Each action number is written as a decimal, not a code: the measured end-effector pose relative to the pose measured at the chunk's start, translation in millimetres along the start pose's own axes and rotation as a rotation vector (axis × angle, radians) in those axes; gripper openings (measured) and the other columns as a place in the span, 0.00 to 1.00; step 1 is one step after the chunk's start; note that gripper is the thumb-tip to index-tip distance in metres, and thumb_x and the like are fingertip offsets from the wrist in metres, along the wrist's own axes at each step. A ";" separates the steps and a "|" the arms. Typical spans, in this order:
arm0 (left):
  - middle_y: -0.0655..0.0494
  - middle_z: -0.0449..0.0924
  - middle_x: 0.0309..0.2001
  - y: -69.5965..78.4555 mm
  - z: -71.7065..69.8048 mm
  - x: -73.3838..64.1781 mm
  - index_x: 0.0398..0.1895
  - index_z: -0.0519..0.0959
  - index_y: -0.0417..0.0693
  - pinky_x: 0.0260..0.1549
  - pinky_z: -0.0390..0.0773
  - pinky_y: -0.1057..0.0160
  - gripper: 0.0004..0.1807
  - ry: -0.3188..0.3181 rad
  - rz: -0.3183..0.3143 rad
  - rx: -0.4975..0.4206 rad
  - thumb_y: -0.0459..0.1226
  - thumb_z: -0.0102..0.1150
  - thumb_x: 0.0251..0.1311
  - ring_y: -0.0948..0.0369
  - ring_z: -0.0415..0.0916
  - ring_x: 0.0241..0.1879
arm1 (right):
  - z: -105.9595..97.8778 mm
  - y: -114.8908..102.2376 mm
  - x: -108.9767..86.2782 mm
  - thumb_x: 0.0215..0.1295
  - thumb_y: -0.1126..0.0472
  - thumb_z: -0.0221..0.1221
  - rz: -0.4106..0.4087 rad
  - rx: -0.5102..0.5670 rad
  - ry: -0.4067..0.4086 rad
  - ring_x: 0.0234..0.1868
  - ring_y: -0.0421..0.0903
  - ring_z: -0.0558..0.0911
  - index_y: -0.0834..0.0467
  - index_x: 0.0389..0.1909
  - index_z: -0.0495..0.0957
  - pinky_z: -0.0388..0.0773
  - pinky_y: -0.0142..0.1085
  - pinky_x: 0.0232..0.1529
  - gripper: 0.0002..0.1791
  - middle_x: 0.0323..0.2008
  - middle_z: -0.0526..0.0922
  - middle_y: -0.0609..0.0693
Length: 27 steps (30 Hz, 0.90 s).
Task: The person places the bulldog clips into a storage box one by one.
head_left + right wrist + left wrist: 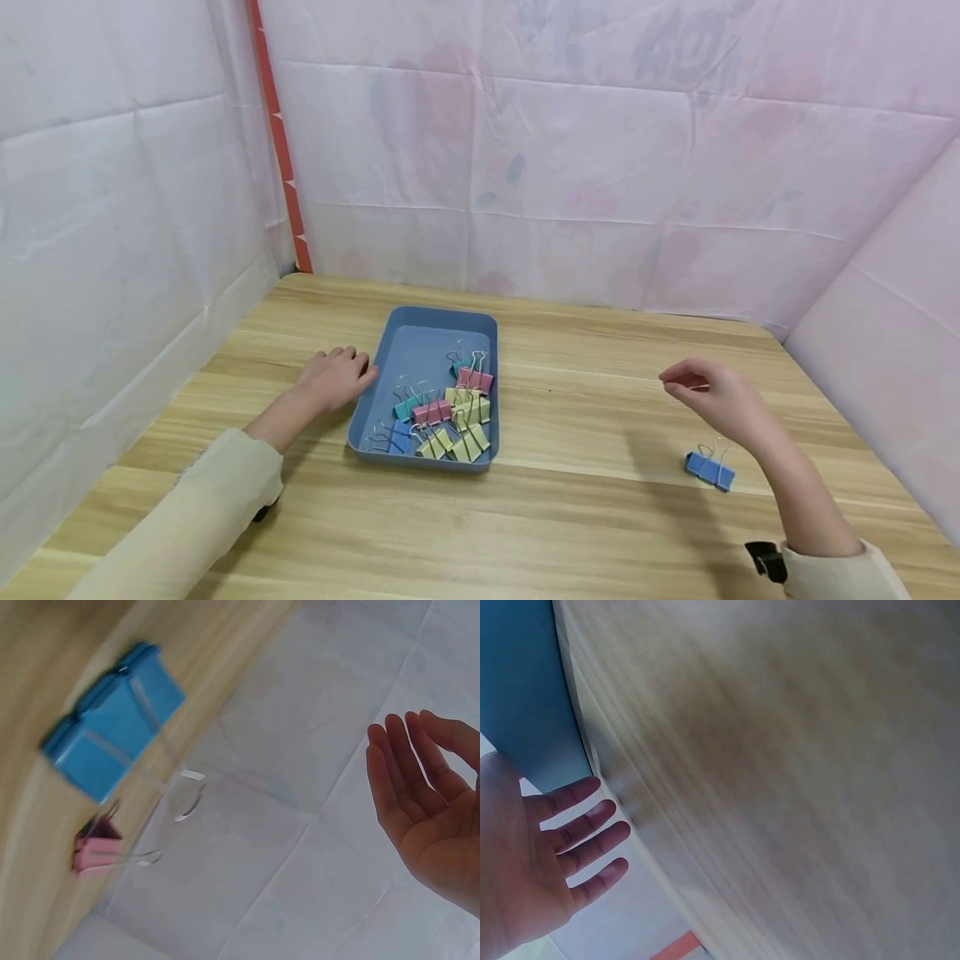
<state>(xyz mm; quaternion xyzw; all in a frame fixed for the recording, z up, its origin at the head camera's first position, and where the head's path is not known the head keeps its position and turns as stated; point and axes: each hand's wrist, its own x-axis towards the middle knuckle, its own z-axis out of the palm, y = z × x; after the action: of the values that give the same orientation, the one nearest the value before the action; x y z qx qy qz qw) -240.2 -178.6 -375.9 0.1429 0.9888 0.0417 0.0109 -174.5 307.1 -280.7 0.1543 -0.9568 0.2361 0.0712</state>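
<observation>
My left hand (336,382) lies beside the blue tray (411,346), thumb right at its left rim, fingers loosely spread and holding nothing. Inside the tray several binder clips are gathered: pink (432,412), yellow (469,443), teal (407,407) and blue (400,437). Raised over the table at the right is my right hand (723,404), its fingers gently bent with the thumb close to them and nothing between. A blue binder clip (708,472) lies on the table below it. In the right wrist view a pink binder clip (97,853) appears near the blue one; my right arm hides it in the head view.
The wooden table (555,517) runs to pale sheets (570,167) hung at the back and on both sides. A red strip (281,150) hangs at the back left corner. A black strap (767,562) shows at my right wrist.
</observation>
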 end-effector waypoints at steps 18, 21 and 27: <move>0.36 0.69 0.53 1.2 -0.3 -1.2 0.54 0.72 0.35 0.50 0.63 0.41 0.28 -0.013 -0.007 -0.006 0.49 0.36 0.67 0.42 0.66 0.53 | -2.5 56.9 -38.4 0.57 0.66 0.60 0.095 -0.118 -0.131 0.33 0.58 0.80 0.69 0.36 0.77 0.75 0.47 0.32 0.10 0.30 0.80 0.55; 0.36 0.70 0.51 0.8 -0.4 -0.7 0.52 0.73 0.35 0.49 0.64 0.41 0.27 0.004 0.002 -0.005 0.49 0.36 0.67 0.42 0.67 0.52 | -1.4 63.8 -42.2 0.55 0.64 0.61 0.122 -0.132 -0.178 0.34 0.57 0.79 0.70 0.36 0.77 0.74 0.48 0.33 0.12 0.30 0.80 0.54; 0.39 0.73 0.46 0.4 -0.6 -2.5 0.47 0.75 0.36 0.44 0.67 0.43 0.24 0.058 0.021 -0.005 0.48 0.38 0.66 0.43 0.70 0.47 | 7.0 75.7 -46.5 0.55 0.66 0.61 0.192 -0.031 -0.259 0.31 0.50 0.77 0.78 0.38 0.70 0.74 0.39 0.27 0.18 0.29 0.78 0.55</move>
<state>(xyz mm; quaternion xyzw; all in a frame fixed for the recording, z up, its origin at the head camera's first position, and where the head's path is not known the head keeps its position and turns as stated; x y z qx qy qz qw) -237.8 -179.0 -375.3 0.1520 0.9870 0.0486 -0.0178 -156.0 379.7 -329.1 0.0901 -0.9718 0.2052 -0.0732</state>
